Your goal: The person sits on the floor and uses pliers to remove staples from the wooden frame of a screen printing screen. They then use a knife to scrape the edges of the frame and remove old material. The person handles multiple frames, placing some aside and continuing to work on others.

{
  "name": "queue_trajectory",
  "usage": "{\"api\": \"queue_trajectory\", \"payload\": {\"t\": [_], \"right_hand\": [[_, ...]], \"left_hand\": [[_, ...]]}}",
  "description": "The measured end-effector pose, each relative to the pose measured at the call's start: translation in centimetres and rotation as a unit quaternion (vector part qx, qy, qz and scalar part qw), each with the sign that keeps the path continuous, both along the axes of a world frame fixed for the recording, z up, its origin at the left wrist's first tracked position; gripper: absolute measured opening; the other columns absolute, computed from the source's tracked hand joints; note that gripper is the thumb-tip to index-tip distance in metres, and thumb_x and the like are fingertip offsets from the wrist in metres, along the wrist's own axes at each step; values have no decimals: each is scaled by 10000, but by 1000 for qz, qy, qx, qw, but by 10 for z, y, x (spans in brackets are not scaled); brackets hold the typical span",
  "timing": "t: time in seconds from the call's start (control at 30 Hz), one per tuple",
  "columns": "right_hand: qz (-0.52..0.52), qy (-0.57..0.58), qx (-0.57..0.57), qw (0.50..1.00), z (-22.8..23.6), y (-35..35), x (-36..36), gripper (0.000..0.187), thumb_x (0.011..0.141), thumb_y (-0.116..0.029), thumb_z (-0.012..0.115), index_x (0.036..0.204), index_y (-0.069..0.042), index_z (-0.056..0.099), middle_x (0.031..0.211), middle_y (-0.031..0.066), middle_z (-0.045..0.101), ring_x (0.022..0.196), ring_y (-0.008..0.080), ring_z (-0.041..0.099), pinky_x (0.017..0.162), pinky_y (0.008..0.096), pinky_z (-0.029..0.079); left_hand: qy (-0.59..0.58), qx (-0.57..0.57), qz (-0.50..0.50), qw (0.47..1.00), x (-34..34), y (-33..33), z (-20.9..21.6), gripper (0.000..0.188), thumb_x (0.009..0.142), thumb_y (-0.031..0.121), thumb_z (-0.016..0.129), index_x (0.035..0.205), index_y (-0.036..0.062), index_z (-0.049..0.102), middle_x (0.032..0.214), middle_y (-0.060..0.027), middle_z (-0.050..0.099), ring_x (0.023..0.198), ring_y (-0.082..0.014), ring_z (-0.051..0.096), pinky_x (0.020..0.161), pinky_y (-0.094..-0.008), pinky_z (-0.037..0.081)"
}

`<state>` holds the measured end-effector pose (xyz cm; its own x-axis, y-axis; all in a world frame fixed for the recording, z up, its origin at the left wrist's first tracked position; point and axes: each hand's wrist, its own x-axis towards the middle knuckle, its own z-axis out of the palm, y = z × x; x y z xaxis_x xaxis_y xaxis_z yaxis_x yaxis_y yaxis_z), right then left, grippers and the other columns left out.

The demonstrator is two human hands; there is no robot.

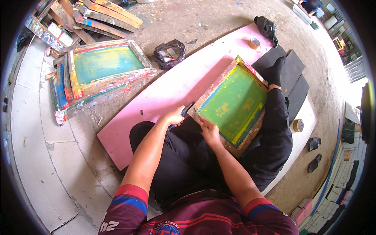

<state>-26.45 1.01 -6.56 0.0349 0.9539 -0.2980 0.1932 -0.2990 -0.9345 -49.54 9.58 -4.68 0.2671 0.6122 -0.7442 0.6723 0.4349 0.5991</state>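
A screen-printing frame (235, 103) leans across my lap and right leg, its green mesh edged with yellow paint and showing pale paw-like marks. My right hand (210, 131) grips the near left corner of its wooden rim, thumb on top. In my left hand (175, 116) is a slim dark tool with a bluish part (189, 107), much like a box cutter, its tip close to the frame's left corner. My fingers cover its middle, so its exact kind is unclear. The frame's far right side rests by my foot in a black sock (277, 68).
A pink board (164, 92) lies under me. Tape rolls (254, 43) (298, 125) and black plastic bags (169, 54) (266, 29) sit around it. More stacked screen frames (107, 64) and wooden pieces (102, 19) are at left. Black slippers (314, 144) lie at right.
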Motion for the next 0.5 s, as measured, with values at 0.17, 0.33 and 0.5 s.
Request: {"api": "queue_trajectory", "payload": {"t": [0.17,0.33,0.5], "right_hand": [[-47,409,-409,814,36,27,36,331,1119,-275,629,1429,-259,743,711,18,575,474,82,416,431,231,322],[86,-53,-143,985,43,15,26,378,1098,-319,612,1442,-208,723,906,132,782,631,242,688,639,378,583],[88,-271,48,957,48,5,22,385,1055,-260,623,1424,-214,722,1105,273,764,1032,512,723,942,576,585]], "left_hand": [[-4,-2,-9,1000,2,4,-3,324,1051,27,567,1360,78,485,972,-86,677,765,-168,678,631,-363,585],[-21,13,5,1000,2,1,-10,356,1001,1,540,1355,38,525,938,-121,709,730,-198,697,596,-381,574],[0,42,-14,999,1,1,-10,310,986,-1,553,1294,32,564,874,-118,703,699,-206,688,590,-388,563]]}}
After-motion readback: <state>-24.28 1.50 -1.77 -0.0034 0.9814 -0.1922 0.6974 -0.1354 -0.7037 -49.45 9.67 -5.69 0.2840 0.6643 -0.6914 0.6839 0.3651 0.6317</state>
